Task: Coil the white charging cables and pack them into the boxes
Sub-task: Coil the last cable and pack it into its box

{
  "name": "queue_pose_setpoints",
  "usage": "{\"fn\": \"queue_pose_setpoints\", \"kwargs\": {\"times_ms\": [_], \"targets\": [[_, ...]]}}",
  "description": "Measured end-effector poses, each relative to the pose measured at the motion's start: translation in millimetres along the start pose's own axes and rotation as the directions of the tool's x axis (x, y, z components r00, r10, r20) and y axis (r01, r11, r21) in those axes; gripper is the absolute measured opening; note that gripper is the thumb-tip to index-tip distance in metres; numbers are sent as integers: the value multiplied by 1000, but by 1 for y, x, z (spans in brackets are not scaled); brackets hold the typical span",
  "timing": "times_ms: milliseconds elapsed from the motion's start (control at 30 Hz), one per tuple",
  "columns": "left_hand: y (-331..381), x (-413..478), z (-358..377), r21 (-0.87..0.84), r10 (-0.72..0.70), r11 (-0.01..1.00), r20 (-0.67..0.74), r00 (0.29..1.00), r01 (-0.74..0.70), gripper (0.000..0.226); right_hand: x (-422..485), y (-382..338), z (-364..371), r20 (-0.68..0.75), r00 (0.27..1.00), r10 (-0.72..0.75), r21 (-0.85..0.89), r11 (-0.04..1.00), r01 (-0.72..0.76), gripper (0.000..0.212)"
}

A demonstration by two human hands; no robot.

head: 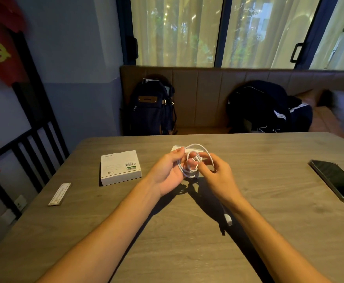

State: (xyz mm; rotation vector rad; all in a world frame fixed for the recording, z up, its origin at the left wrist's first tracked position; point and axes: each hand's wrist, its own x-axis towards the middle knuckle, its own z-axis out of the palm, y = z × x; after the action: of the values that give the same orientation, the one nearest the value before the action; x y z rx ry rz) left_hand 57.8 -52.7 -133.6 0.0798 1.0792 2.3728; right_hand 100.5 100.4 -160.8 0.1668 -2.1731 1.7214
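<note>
Head view: left hand (pixel 168 172) fingers (pixel 178 153) and right hand (pixel 218 173) fingers (pixel 204 155) pinch white cable (pixel 206 153), looped between them above table (pixel 167 231). Closed white box (pixel 120 167) lies left; second box (pixel 176 148) behind.

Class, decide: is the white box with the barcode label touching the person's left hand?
Apart. The head view shows bare table between the white box and the left hand, which holds the white cable.
</note>
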Motion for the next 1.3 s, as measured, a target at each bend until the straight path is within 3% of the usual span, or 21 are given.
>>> {"fn": "queue_pose_setpoints", "kwargs": {"times_ms": [167, 367, 467, 567, 633, 767, 867, 933, 1000, 1133, 1200, 1300], "targets": [[6, 1, -6, -130, -13, 991, -14, 1000, 12, 11, -2, -1, -1, 63, 998, 29, 5, 1000, -30, 20], [14, 3, -12, -61, 126, 989, -88, 988, -131, 12, -2, 0, -13, -75, 997, 17, -88, 996, -23, 13], [11, 3, -8, -46, 200, 978, -114, 973, -206, 7, -12, -3, -6, 16, 997, 81, -93, 993, -79, 12], [3, 0, 3, 98, 298, 952, -88, 951, -289, 13, -23, -10, 9, 106, 991, 83, -151, 986, -67, 9], [-3, -3, 8, 250, 379, 899, -34, 925, -359, 16, -26, -13, 16, 134, 988, 83, -175, 983, -59, 13], [-12, -9, 17, 412, 481, 787, 57, 875, -459, 25, -26, -20, 12, 285, 932, 222, 90, 962, -257, 26], [-14, -8, 18, 483, 501, 719, 137, 854, -500, 26, -28, -21, 4, 490, 838, 242, -30, 965, -261, 26], [-17, -7, 15, 634, 533, 546, 242, 811, -548, 23, -29, -26, 1, 540, 817, 200, -67, 979, -195, 26], [-18, -8, 10, 743, 524, 362, 337, 783, -562, 22, -28, -32, -4, 541, 823, 175, -93, 985, -148, 28], [-12, -7, -3, 816, 447, 241, 387, 806, -525, 20, -22, -39, -13, 438, 891, 114, -17, 993, -119, 25], [-8, -7, -9, 841, 416, 233, 368, 832, -488, 20, -17, -40, -21, 316, 948, 37, 67, 996, -61, 19], [-8, -7, -6, 838, 376, 344, 291, 880, -424, 20, -11, -34, -29, 187, 980, -71, 20, 997, 68, 17]]}}
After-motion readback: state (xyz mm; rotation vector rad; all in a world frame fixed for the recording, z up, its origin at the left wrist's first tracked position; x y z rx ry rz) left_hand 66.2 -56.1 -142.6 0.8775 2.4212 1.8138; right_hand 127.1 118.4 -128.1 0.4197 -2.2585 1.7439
